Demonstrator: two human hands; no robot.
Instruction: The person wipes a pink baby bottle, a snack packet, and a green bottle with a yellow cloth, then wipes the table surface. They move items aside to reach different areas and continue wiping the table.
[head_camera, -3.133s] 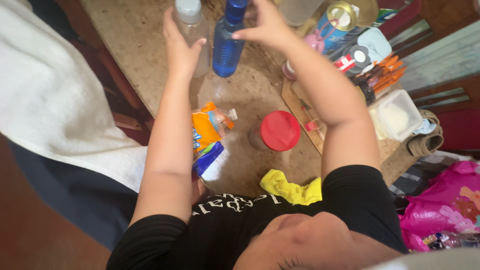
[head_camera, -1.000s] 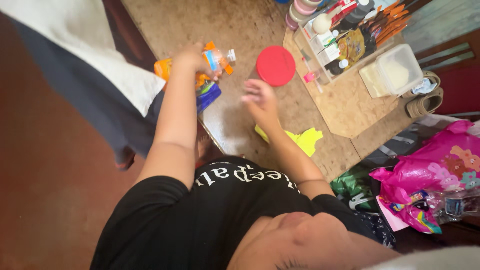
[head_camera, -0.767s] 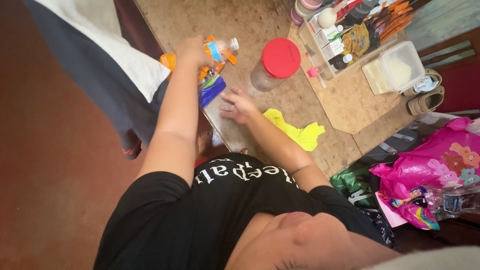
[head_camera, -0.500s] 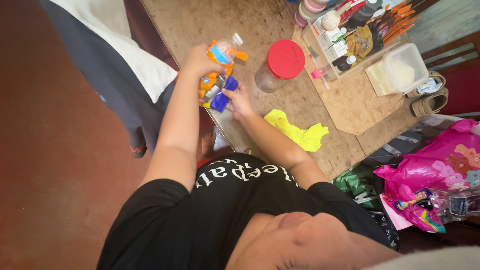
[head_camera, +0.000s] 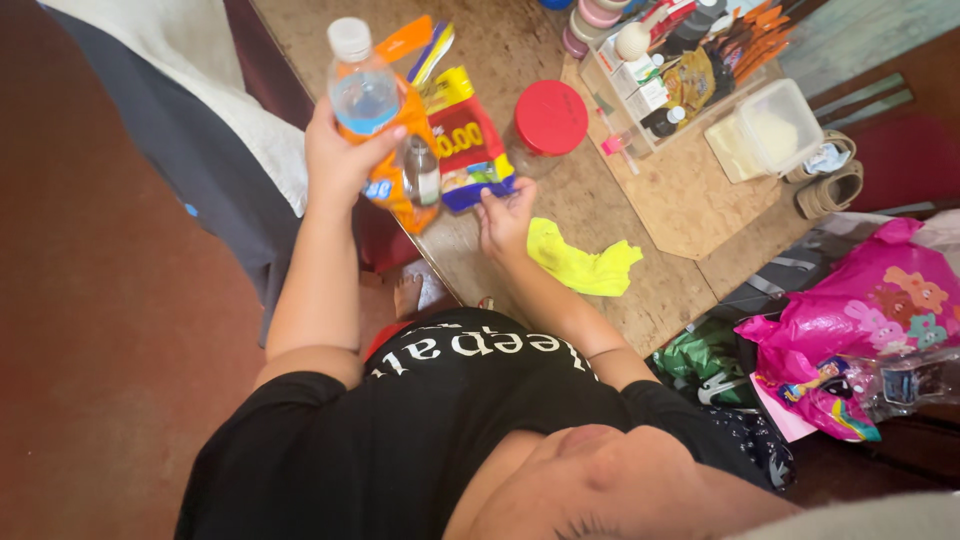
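My left hand (head_camera: 343, 152) is raised over the table's near edge, shut on a clear plastic bottle (head_camera: 364, 92) with a white cap and an orange label. An orange packet (head_camera: 402, 196) and a small clear bottle (head_camera: 421, 172) are bunched against the same hand. My right hand (head_camera: 505, 214) pinches the lower blue edge of a red and yellow snack packet (head_camera: 463, 138), which stands between the two hands.
A jar with a red lid (head_camera: 545, 118) stands just past the packet. A yellow cloth (head_camera: 585, 266) lies on the brown table (head_camera: 500, 50) beside my right forearm. Farther right are an organiser of small items (head_camera: 665, 80), a clear lidded box (head_camera: 772, 130) and a pink bag (head_camera: 865, 310). Grey and white cloth (head_camera: 200, 120) hangs at the left.
My left hand has lifted the bottle and orange packet higher. My right hand moved from the table by the yellow cloth to the snack packet and took hold of it.
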